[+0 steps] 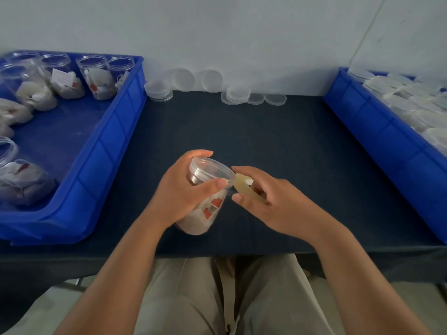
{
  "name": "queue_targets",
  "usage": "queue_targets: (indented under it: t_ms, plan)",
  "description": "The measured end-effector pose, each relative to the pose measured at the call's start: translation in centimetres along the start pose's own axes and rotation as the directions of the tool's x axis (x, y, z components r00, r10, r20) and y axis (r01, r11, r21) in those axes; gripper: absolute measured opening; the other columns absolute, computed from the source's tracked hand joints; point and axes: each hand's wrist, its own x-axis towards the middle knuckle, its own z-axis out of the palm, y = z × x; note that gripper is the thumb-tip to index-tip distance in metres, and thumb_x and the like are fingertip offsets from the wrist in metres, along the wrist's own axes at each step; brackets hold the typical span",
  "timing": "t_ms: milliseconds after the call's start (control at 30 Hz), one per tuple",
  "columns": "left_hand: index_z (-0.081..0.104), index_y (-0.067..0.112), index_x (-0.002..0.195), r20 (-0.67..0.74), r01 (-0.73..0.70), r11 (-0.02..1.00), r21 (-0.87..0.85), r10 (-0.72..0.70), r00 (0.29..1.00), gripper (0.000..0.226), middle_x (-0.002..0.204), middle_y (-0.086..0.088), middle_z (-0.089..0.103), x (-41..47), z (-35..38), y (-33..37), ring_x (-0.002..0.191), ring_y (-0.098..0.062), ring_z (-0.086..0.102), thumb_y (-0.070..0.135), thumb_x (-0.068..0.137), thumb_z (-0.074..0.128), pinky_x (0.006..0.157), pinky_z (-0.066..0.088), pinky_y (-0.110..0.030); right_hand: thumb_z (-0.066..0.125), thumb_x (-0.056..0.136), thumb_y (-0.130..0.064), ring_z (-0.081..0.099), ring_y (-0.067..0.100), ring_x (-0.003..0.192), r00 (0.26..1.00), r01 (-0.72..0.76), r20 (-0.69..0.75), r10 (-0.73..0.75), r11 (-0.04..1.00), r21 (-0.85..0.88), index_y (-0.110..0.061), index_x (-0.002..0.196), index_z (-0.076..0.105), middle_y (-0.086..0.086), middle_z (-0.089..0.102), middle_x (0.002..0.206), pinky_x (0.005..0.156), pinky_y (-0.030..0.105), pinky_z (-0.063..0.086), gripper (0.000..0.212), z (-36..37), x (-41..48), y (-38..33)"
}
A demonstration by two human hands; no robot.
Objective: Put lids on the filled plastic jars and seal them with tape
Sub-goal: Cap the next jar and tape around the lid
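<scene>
Near centre of the counter: filled jar [210,211], tilted with its mouth toward the far right; white packets with red marks show through its wall. Whether its base rests on the counter [278,141] cannot be told.
Lid: clear lid [212,168] seated on the jar's mouth; how tightly it is closed cannot be told.
Left grip: left grip [179,193] wrapped round the jar's upper body, thumb laid along the lid's rim, fingers curled over the far side.
Right grip: right grip [264,201] curled round the tape roll [243,189], thumb and forefinger pinching its edge.
Tape: yellowish roll just beside the lid's rim on the right; a clear strip seems to bridge to the jar, though this is faint.
Step in hand: judged to be sealing, with tape being started at the seam between lid and jar.
Next move calls for: the left grip to turn the jar steadily while the right keeps the tape taut and level on the seam, so that it does not wrinkle or wander.
Left bin: blue bin [113,131] holding open filled jars [95,77], none lidded.
Far edge: loose lids [235,95], stacked and single, some leaning on the wall.
Right bin: second blue bin [387,141] packed with lidded jars [411,103].
</scene>
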Motion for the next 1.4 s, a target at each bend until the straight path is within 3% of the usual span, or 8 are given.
queue_targets:
  t_ms: [300,400,500,633,800,1100,1267,1400]
  plan:
    - [0.054,0.013,0.142,0.265,-0.008,0.953,-0.303,0.093,0.960,0.094,0.127,-0.005,0.072,0.8,-0.8,-1.7,0.117,-0.024,0.070,0.074,0.075,0.077,0.093,0.057,-0.029,0.042,0.095,-0.076,0.064,0.009,0.083,0.999,0.006,0.049,-0.008,0.999,0.052,-0.077,0.145,0.024,-0.012,0.068,0.096,0.071,0.022,0.052,0.053,-0.2,0.7,1.2]
    - [0.050,0.005,0.146,0.301,0.030,0.932,-0.362,0.086,0.950,0.108,0.128,-0.010,0.071,0.8,-0.5,-1.7,0.115,-0.023,0.070,0.081,0.073,0.074,0.093,0.056,-0.029,0.042,0.101,-0.072,0.061,-0.011,0.088,0.998,0.054,-0.033,-0.052,0.995,0.079,-0.073,0.150,0.023,-0.037,0.064,0.106,0.073,0.011,0.048,0.053,1.2,1.1,1.0]
    - [0.053,0.020,0.149,0.148,-0.099,0.977,-0.186,0.128,0.981,0.096,0.132,-0.002,0.069,0.5,-0.8,-1.3,0.124,-0.016,0.066,0.081,0.076,0.068,0.101,0.056,-0.032,0.043,0.102,-0.069,0.055,-0.025,0.092,0.992,0.064,-0.110,-0.056,0.995,0.071,-0.061,0.153,0.033,-0.057,0.052,0.106,0.078,0.001,0.042,0.053,1.5,0.7,0.7]
    - [0.052,0.049,0.142,-0.057,-0.176,0.983,0.049,0.179,0.982,0.060,0.119,0.021,0.069,-0.6,-0.6,-0.2,0.107,-0.002,0.070,0.071,0.087,0.062,0.085,0.063,-0.030,0.037,0.101,-0.071,0.061,-0.013,0.096,0.981,0.023,-0.190,-0.025,1.000,-0.014,-0.052,0.155,0.041,-0.035,0.066,0.116,0.071,0.009,0.048,0.058,1.4,0.2,0.7]
    - [0.036,0.046,0.146,-0.122,-0.099,0.943,0.318,0.144,0.982,0.107,0.126,0.028,0.053,-2.1,2.3,1.3,0.110,0.004,0.058,0.104,0.058,0.055,0.083,0.049,-0.016,0.047,0.106,-0.051,0.063,-0.005,0.098,0.978,0.019,-0.205,-0.027,0.999,-0.038,-0.047,0.157,0.041,-0.023,0.069,0.119,0.077,0.013,0.052,0.051,2.0,-0.2,0.6]
    - [0.038,0.052,0.121,-0.034,-0.047,0.968,0.246,0.057,0.998,0.098,0.108,0.025,0.059,0.0,1.0,1.7,0.095,0.006,0.061,0.103,0.043,0.065,0.075,0.055,-0.025,0.048,0.100,-0.066,0.066,0.015,0.074,0.987,-0.017,-0.157,0.030,0.997,0.081,-0.051,0.148,0.026,-0.004,0.066,0.083,0.060,0.035,0.056,0.055,1.9,0.4,1.7]
    - [0.040,0.054,0.117,0.027,-0.085,0.972,0.218,0.081,0.996,0.091,0.107,0.028,0.060,0.4,0.7,1.6,0.100,0.007,0.061,0.097,0.044,0.074,0.075,0.054,-0.022,0.051,0.099,-0.065,0.050,0.010,0.057,0.990,0.052,-0.135,-0.041,0.995,0.081,-0.040,0.113,0.038,-0.003,0.058,0.075,0.050,0.022,0.043,0.032,1.5,-0.2,2.4]
    - [0.045,0.052,0.117,0.030,-0.091,0.987,0.131,0.088,0.996,0.085,0.113,0.032,0.059,0.3,0.4,1.3,0.099,0.003,0.065,0.090,0.049,0.079,0.077,0.055,-0.022,0.049,0.104,-0.056,0.059,0.003,0.077,0.990,0.134,-0.062,-0.130,0.989,0.061,-0.047,0.103,0.055,-0.020,0.061,0.089,0.067,0.014,0.046,0.011,0.8,-0.3,2.3]
